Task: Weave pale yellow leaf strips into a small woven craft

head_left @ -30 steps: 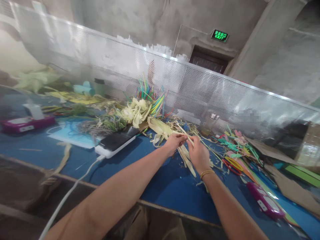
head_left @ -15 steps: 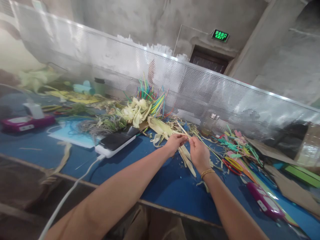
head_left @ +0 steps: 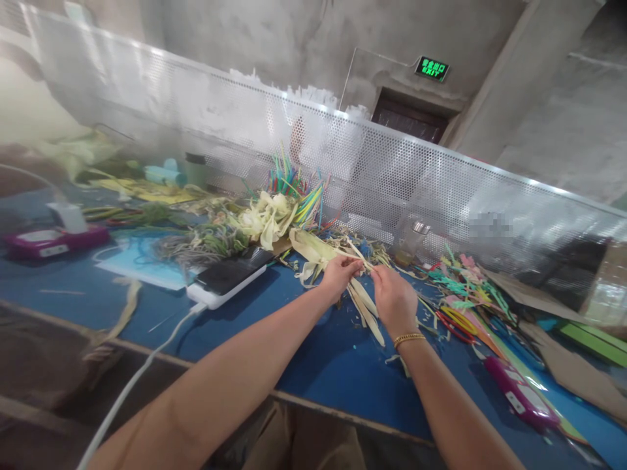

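1. A blue desk [head_left: 318, 365] ran along a perforated metal screen [head_left: 392, 176].
2. Behind the screen rose a rough grey concrete wall [head_left: 269, 32] and a slanting pillar [head_left: 504, 78].
3. A green exit sign [head_left: 431, 68] glowed above a dark doorway [head_left: 409, 121].

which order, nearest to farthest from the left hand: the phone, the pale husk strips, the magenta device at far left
1. husk strips: pinched at the left hand, at its fingertips.
2. phone: to its left, on a white power bank.
3. magenta device: far left on the blue table.
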The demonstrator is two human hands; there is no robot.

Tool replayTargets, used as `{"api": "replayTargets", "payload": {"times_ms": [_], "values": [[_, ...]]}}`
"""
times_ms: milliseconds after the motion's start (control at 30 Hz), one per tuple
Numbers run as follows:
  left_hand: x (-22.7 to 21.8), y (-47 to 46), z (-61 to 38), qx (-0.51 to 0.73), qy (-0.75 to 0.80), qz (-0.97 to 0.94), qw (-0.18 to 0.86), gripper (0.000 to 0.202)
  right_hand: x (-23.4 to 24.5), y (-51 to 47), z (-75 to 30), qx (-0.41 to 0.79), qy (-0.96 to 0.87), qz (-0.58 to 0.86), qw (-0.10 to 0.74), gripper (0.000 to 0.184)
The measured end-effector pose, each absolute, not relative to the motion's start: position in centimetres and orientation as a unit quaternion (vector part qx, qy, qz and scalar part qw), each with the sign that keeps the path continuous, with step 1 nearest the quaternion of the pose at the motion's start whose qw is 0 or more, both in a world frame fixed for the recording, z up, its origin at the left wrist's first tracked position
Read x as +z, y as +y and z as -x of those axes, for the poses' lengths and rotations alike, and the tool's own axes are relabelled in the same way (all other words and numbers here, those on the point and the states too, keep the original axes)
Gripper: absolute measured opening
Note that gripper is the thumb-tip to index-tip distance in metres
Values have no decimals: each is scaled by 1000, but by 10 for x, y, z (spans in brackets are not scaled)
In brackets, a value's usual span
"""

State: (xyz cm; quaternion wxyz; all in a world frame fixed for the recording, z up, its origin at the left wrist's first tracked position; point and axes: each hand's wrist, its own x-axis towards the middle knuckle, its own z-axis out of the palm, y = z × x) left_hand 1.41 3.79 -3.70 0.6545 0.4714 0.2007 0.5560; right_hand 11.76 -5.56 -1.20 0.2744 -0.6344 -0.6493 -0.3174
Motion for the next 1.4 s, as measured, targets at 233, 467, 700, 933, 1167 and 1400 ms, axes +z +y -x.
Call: {"api": "replayTargets", "payload": {"times_ms": [233,467,700,933,1167,1400], "values": [[-41,40,-16,565,209,-492,629,25,-11,-56,-121,-323,-658,621,278,24],[-45,46,-19,566,185,-534,600,24,-12,-54,-121,-313,-660,606,315,27],[-43,44,-17,551,184,-578,574,21,-10,-53,-124,-238,-669,569,415,21],[-40,40,-17,531,169,-587,587,23,-10,-51,-126,-202,-672,557,444,19],[-36,33,-15,518,155,-568,621,26,-15,-46,-128,-72,-626,574,522,21],[-31,29,-14,512,143,-561,634,27,-20,-41,-128,94,-557,574,592,36]]}}
